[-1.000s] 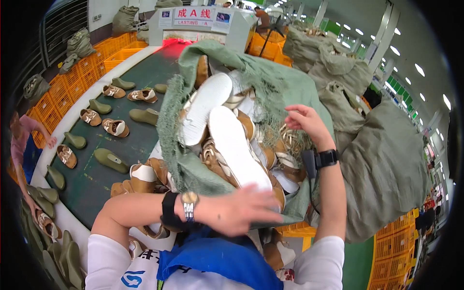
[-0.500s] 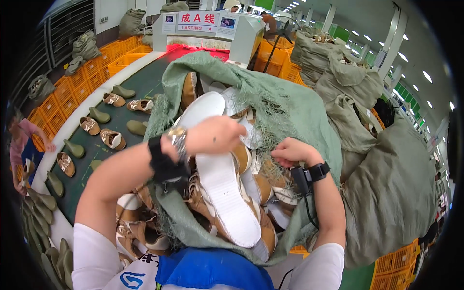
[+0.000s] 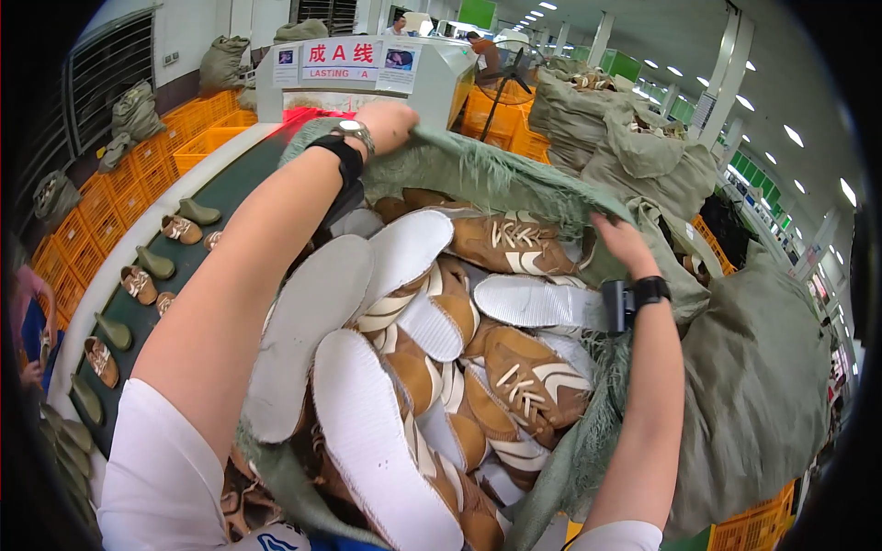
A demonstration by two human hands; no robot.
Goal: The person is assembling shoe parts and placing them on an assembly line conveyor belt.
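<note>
Left hand point(image 3: 388, 126) closed around the far rim of the green sack point(image 3: 482, 158). Right hand point(image 3: 627, 243) on the rim at the far right, fingers curled in and seemingly grasping the cloth; fingertips partly hidden, so cannot tell how tight. Rim pulled up between both hands, mouth wide open. Sack right in front of the body, beside the dark green belt point(image 3: 248, 174), with its bottom out of sight. Inside, a big pile of brown shoes point(image 3: 537, 381), some on their sides, some with white soles point(image 3: 377, 441) facing up.

Cloth likely soft, floppy and a bit rough, with loose threads along the edge. Whole sack probably very heavy, with so many shoes inside. One shoe probably light and a little bendy. Nothing likely to break, but white soles maybe easy to make dirty. Best to grab a thick bunch of rim on each side, not just loose threads. For one shoe, best to hold around the heel or the middle.

Behind the sack, a white sign point(image 3: 342, 64) with big red letters, clear to read, and smaller red ones below. Beside it, papers point(image 3: 398, 69) with little pictures and print too tiny to read. On the shoes, only white stripes and laces, no name to be seen.
</note>
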